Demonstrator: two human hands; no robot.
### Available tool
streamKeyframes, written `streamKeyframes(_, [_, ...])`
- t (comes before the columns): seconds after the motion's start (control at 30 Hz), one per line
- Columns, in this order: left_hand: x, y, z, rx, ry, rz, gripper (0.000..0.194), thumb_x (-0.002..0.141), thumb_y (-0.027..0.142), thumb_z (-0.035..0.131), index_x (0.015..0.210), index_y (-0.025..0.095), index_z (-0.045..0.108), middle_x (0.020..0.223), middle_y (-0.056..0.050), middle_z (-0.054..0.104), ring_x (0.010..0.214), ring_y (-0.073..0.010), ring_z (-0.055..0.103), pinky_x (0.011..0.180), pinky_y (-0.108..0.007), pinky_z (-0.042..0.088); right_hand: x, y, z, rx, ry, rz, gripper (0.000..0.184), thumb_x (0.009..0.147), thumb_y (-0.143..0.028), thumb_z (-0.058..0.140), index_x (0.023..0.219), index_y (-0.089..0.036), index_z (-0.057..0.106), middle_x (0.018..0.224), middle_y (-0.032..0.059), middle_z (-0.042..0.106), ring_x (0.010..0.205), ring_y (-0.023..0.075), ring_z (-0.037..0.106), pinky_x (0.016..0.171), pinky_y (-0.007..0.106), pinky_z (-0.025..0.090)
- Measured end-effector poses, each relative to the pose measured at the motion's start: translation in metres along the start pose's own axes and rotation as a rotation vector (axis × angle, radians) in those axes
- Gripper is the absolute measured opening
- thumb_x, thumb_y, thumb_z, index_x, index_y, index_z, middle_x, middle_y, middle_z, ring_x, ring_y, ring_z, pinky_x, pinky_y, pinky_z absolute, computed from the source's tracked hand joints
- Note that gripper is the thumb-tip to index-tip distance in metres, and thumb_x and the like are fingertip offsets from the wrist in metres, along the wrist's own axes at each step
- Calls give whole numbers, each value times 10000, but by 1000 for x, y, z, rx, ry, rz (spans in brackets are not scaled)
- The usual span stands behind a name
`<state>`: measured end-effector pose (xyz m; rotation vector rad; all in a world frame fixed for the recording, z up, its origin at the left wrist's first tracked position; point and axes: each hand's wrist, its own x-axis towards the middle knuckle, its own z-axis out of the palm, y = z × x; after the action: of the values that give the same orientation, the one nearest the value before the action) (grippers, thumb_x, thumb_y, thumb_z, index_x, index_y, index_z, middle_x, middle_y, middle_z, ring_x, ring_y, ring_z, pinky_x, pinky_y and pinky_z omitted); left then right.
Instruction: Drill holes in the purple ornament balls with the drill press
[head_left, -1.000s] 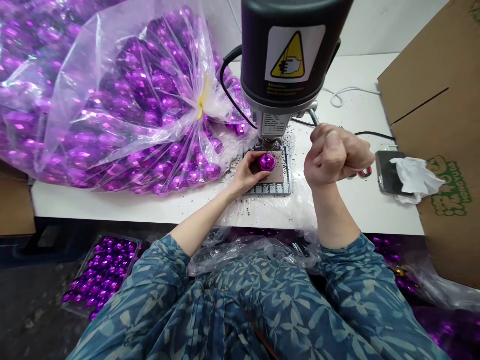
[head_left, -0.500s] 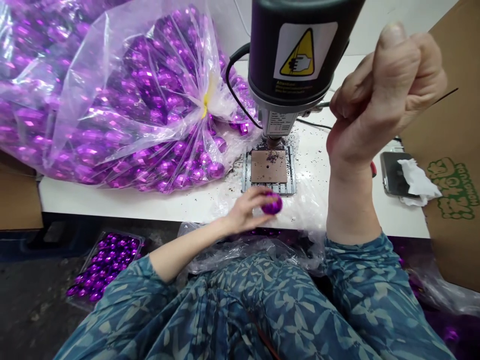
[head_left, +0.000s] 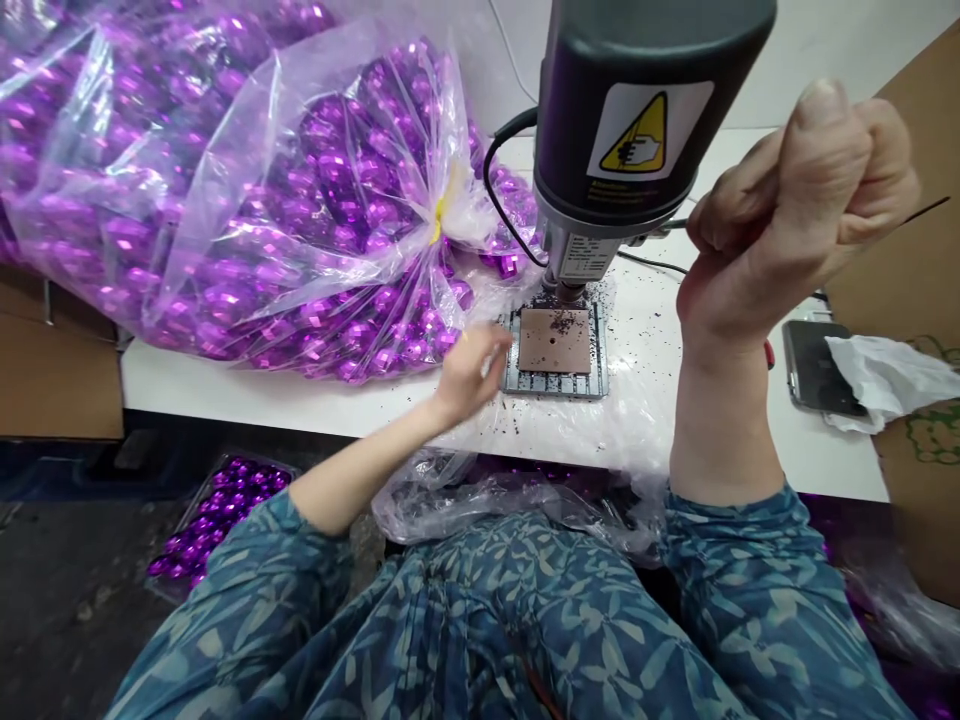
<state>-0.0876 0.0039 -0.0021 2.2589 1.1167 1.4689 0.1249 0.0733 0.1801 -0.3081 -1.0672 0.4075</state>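
My right hand [head_left: 806,205], closed in a fist, grips the lever [head_left: 677,224] of a black bench drill press [head_left: 652,110]; its knob end is hidden inside the fingers. My left hand [head_left: 472,372] is slightly blurred, its fingers curled in, with no ball visible in it. It hovers just left of the drill's metal base [head_left: 555,384], near the bag. On that base lies a brown square plate [head_left: 534,345] with a small hole and dark shavings. A clear plastic bag [head_left: 360,210] tied with yellow holds many shiny purple faceted balls [head_left: 386,355].
A phone [head_left: 814,370] with crumpled white tissue [head_left: 892,372] lies on the right, beside a cardboard box [head_left: 926,500]. Clear plastic [head_left: 442,495] hangs at the table's front edge. A tray of purple balls [head_left: 225,510] sits low on the left. Black cables run by the drill.
My left hand took a purple ball off the plate toward the table's front edge, let it go, and moved back up toward the bag. My right hand swung the lever upward.
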Motion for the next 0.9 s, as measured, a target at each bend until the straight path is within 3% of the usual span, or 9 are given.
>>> streamKeyframes(0.13, [93, -81, 7, 37, -4, -481, 195, 899, 114, 632, 986, 206, 781, 1075, -98, 779, 1108, -308, 711, 1131, -537, 524, 0, -1, -2, -9, 4, 29, 627, 772, -558, 782, 572, -172, 329, 436, -96, 311, 364, -24, 316, 410, 195, 164])
streamKeyframes(0.2, [121, -107, 20, 37, -11, -579, 231, 792, 79, 727, 981, 195, 792, 1073, -98, 764, 1155, -343, 703, 1183, -557, 485, 0, -1, -3, -2, 6, 35, 608, 764, -552, 791, 583, -170, 354, 428, -100, 317, 353, -21, 302, 401, 196, 159])
streamKeyframes(0.3, [136, -123, 44, 28, -36, -593, 451, 643, -8, 788, 1045, 196, 798, 1189, -102, 727, 1174, -368, 711, 1185, -544, 490, -1, 0, -5, -1, -11, 27, 581, 801, -504, 796, 599, -169, 366, 430, -98, 345, 351, -7, 310, 389, 204, 171])
streamKeyframes(0.4, [131, -125, 54, 28, -61, -575, 541, 604, -41, 784, 1094, 188, 787, 1287, -119, 690, 1178, -375, 713, 1184, -544, 492, -2, 0, -7, -3, -15, 12, 581, 827, -480, 789, 599, -170, 353, 431, -94, 358, 357, 1, 314, 388, 210, 169])
streamKeyframes(0.47, [124, -125, 49, 17, -23, -609, 516, 639, 1, 809, 1121, 183, 772, 1255, -126, 699, 1202, -380, 698, 1207, -571, 470, -3, 1, -7, -4, -20, 14, 571, 837, -472, 782, 599, -170, 360, 435, -92, 373, 363, 5, 330, 387, 213, 173])
streamKeyframes(0.57, [113, -119, 27, -64, 110, -618, 472, 754, 181, 874, 1205, 202, 737, 1255, -127, 708, 1265, -359, 663, 1237, -576, 449, -3, 1, -7, 15, -10, -5, 552, 835, -464, 785, 605, -167, 381, 437, -95, 380, 359, 2, 335, 373, 201, 177])
streamKeyframes(0.67, [102, -98, -1, -291, 172, -580, 446, 921, 468, 797, 1301, 263, 684, 1239, -92, 730, 1208, -286, 705, 1150, -497, 546, -3, 1, -6, 18, -12, -10, 547, 829, -462, 789, 609, -165, 385, 441, -97, 388, 362, -4, 348, 374, 188, 192])
streamKeyframes(0.8, [85, -54, -19, -623, 13, -677, 522, 1024, 703, 543, 1298, 274, 662, 1069, -85, 761, 987, -239, 784, 903, -426, 661, -3, 0, -5, -24, -16, 1, 605, 819, -543, 763, 598, -157, 353, 437, -96, 369, 363, -15, 336, 394, 187, 187])
streamKeyframes(0.9, [69, -33, -13, -710, -119, -648, 479, 992, 623, 667, 1341, 295, 652, 1173, -95, 781, 1082, -244, 782, 948, -441, 668, -3, 0, -4, -68, 2, 1, 659, 793, -628, 739, 591, -156, 326, 433, -97, 318, 359, -23, 290, 395, 179, 194])
